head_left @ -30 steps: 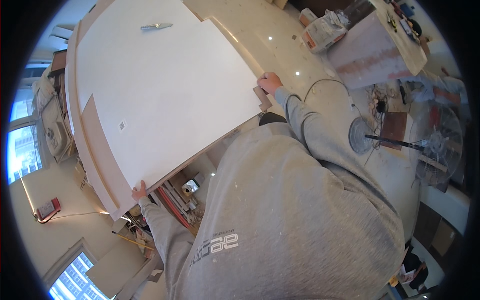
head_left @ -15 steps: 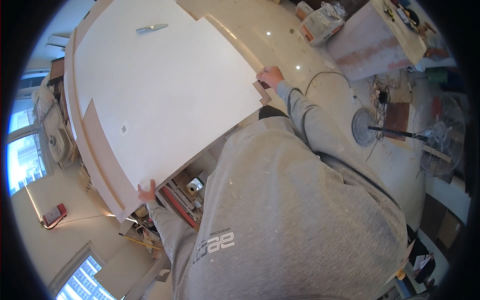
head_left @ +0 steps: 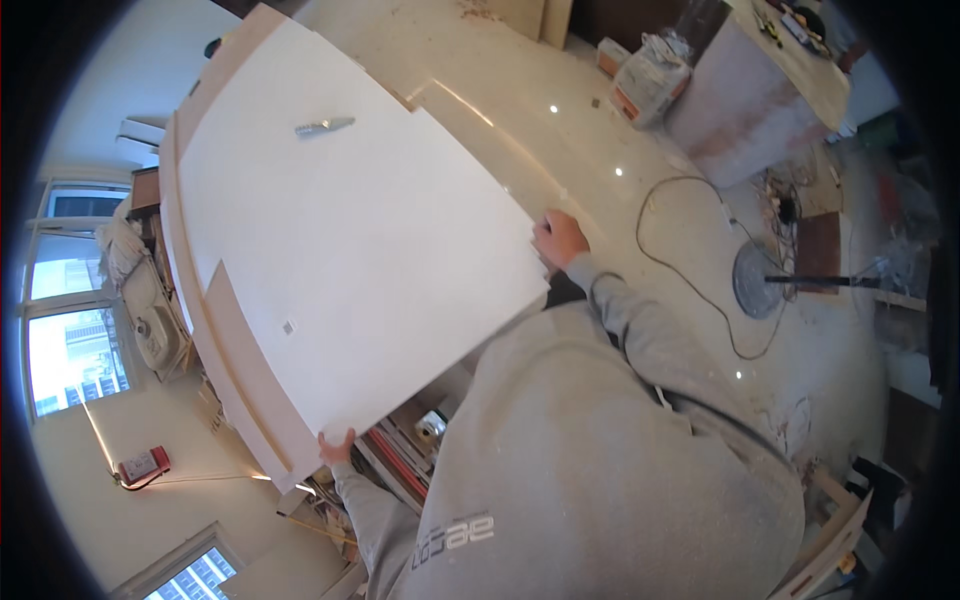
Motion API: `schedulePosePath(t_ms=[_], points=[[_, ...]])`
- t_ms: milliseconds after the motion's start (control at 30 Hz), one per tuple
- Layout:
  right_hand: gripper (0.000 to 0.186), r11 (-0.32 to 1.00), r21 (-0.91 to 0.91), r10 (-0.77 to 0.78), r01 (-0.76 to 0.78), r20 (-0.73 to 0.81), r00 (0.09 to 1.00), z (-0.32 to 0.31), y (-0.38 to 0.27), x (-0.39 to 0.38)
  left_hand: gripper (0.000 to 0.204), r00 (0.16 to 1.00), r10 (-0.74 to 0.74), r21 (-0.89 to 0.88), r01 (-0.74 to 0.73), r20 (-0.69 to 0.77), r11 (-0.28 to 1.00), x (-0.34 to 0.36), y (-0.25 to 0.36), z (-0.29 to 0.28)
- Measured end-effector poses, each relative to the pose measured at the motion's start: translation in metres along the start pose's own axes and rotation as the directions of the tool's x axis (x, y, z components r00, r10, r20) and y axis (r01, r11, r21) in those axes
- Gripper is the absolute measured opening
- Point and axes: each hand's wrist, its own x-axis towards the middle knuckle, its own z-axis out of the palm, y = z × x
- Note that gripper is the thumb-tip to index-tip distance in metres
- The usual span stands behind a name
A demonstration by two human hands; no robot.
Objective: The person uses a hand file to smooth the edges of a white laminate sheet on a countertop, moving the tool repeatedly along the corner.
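Observation:
A large white board (head_left: 380,250) lies over brown panels (head_left: 250,360) on the work surface, with a silver utility knife (head_left: 323,125) near its far end. My right hand (head_left: 557,236) is at the board's right edge, fingers curled round that edge. My left hand (head_left: 335,448) touches the near-left corner, thumb and fingers spread apart on the edge. My grey sweatshirt front fills the lower middle.
Windows (head_left: 75,355) and a sink (head_left: 156,335) line the left. At upper right stand a bag (head_left: 645,85) and a pinkish bench (head_left: 740,110) with tools. A cable (head_left: 665,270) and a fan stand (head_left: 755,280) are on the right floor. Timber pieces (head_left: 390,460) lie under the board.
The view has shifted, so the board and both hands now appear lower and further right in the picture. The brown notched piece beside my right hand is now mostly hidden.

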Motion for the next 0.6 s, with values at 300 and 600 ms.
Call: schedulePosePath(t_ms=[300, 600], points=[[0.015, 0.996, 0.029, -0.079, 0.081, -0.046, 0.996, -0.002, 0.006, -0.018, 0.135, 0.995, -0.01, -0.032, 0.014, 0.099, 0.999, -0.007, 0.004, -0.009], [0.016, 0.969, 0.204, -0.103, 0.139, -0.178, 0.979, 0.004, 0.008, -0.026, 0.138, 0.984, 0.002, -0.167, 0.028, 0.179, 0.986, -0.01, 0.003, -0.01]])
